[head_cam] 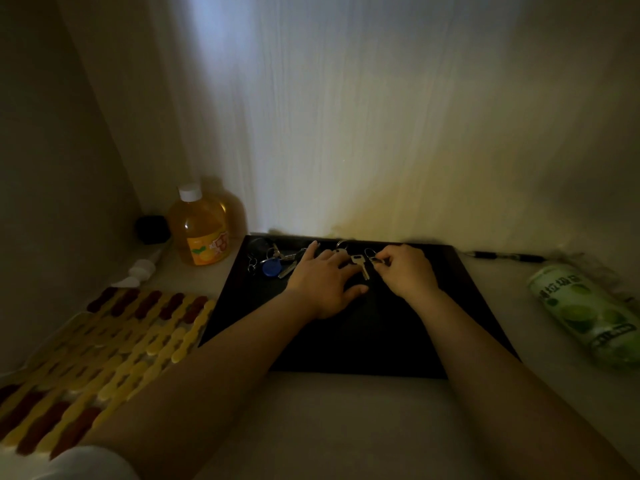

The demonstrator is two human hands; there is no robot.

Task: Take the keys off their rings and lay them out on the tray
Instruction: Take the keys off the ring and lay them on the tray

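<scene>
A black tray [346, 341] lies on the pale surface in dim light. At its far left sits a bunch of keys and rings with a round blue fob [271, 268]. My left hand [323, 282] rests flat on the tray, fingers spread, its fingertips on a silver key [337, 252] near the far edge. My right hand [407, 271] pinches a small key ring [370, 253] at the far middle. A silver key [360, 266] lies between the two hands, its head close to that ring. Whether the key hangs on the ring is hidden.
An orange juice bottle [201, 230] with a white cap stands left of the tray, beside a dark object [152, 229] and a white tube [140, 270]. A yellow and red beaded mat [104, 348] lies front left. A green can [585, 317] lies right; a pen [505, 256] lies behind it.
</scene>
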